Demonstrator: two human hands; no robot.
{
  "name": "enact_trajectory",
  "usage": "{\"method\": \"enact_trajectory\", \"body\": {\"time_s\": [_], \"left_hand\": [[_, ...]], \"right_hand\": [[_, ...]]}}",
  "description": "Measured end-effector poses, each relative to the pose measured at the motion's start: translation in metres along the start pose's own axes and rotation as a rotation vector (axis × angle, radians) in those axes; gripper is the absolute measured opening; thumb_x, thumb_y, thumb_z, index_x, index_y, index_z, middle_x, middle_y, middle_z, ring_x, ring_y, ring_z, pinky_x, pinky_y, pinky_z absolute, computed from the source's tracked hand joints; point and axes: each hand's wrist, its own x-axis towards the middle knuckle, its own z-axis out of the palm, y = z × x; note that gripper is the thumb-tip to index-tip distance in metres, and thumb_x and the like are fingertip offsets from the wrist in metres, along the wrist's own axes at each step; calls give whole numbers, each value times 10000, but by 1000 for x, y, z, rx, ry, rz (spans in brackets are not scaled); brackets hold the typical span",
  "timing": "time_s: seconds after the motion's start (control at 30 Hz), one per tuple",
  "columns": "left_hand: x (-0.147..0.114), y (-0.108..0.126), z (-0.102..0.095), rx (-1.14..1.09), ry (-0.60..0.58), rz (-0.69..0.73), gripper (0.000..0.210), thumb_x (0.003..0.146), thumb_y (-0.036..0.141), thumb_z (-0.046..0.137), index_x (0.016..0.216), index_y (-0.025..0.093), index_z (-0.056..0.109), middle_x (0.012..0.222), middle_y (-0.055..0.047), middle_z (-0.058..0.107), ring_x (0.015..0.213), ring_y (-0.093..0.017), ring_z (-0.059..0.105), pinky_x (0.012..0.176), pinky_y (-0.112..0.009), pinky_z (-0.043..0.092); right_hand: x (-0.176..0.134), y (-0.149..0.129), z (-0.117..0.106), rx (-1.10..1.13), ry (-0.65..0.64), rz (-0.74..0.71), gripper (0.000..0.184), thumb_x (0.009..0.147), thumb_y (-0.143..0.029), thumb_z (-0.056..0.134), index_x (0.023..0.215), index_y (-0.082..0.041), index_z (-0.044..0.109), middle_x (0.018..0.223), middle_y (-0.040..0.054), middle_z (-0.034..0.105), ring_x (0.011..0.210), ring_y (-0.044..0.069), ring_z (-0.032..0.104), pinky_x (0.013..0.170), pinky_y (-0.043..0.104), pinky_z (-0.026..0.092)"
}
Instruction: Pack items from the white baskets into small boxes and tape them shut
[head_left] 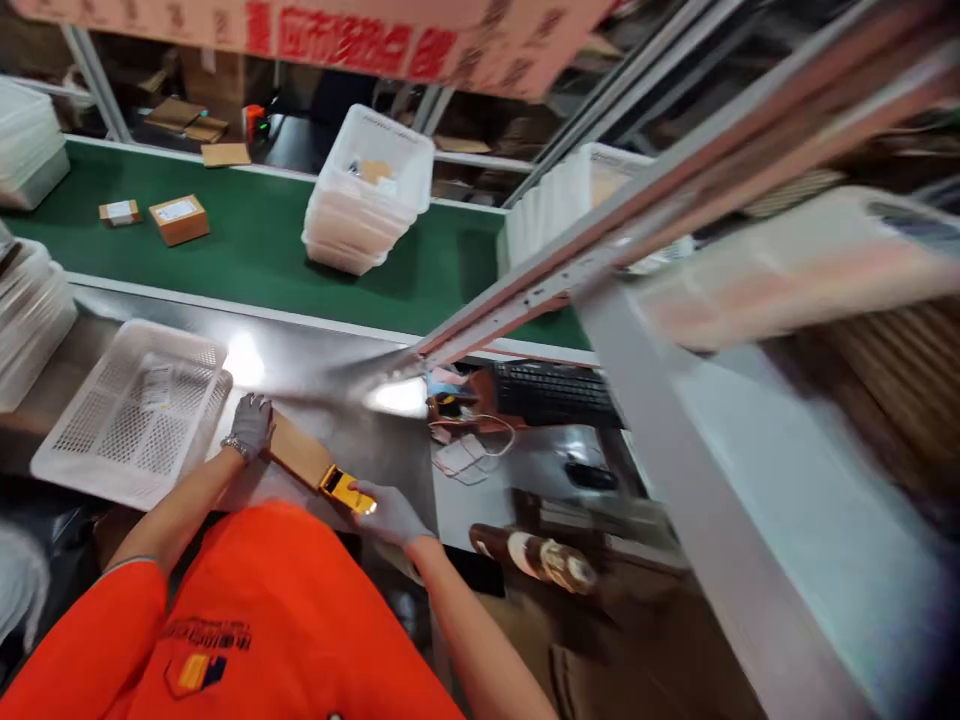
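One slim cardboard box (300,450) lies slantwise on the metal tabletop (375,435), close to the near edge and just right of the white basket (97,485). From where I stand, the left grip (252,424), gloved, covers its far left end, though I cannot tell whether the fingers clasp it or merely press. The right grip (391,512) is closed around a yellow hand tool (349,490), apparently a tape dispenser, whose dark head sits at the box's near right end. My worry is slippage: the tabletop looks smooth, and if the left grip bears down too lightly, a pull from the tool could swing the box round or drag it toward the edge. Should the tool's head carry a cutting edge, a stroke running too far up the box would bring it toward the left fingers. The basket, close to that hand, could get nudged by an elbow or wrist. A wide sweep to the right might also catch the keyboard (559,393) or the mouse (591,475).
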Motion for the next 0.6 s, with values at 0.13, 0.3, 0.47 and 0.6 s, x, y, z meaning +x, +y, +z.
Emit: {"method": "enact_trajectory", "body": {"time_s": [0.13,0.3,0.47,0.6], "left_hand": [[0,48,59,282,-358,499,1202,631,381,1044,1716,227,550,1857,-276,405,1733,-569,287,1425,-689,145],[1,106,73,288,-390,565,1114,736,286,914,1772,243,507,1614,-289,636,1507,-541,578,1334,-766,294],[-1,121,13,-28,-389,797,1293,665,378,949,1832,302,399,1639,-174,586,1468,-424,607,1272,-531,505],[-8,107,-22,-118,-396,796,1279,634,335,941,1808,365,433,1558,-112,616,1396,-376,633,1215,-501,562]], "right_hand": [[6,-4,2,150,22,-21,445,561,-154,749,953,-282,916,882,-17,903,846,285,872,852,407,705],[-15,12,-20,118,114,-54,451,546,-225,795,980,-233,917,913,29,897,810,282,844,801,393,689],[-60,1,-68,210,106,-144,515,649,-354,851,1148,-230,893,1014,72,892,851,273,842,799,370,684],[-67,-35,-76,181,119,-231,525,688,-376,885,1199,-258,895,1000,58,886,831,260,838,749,336,678]]}}
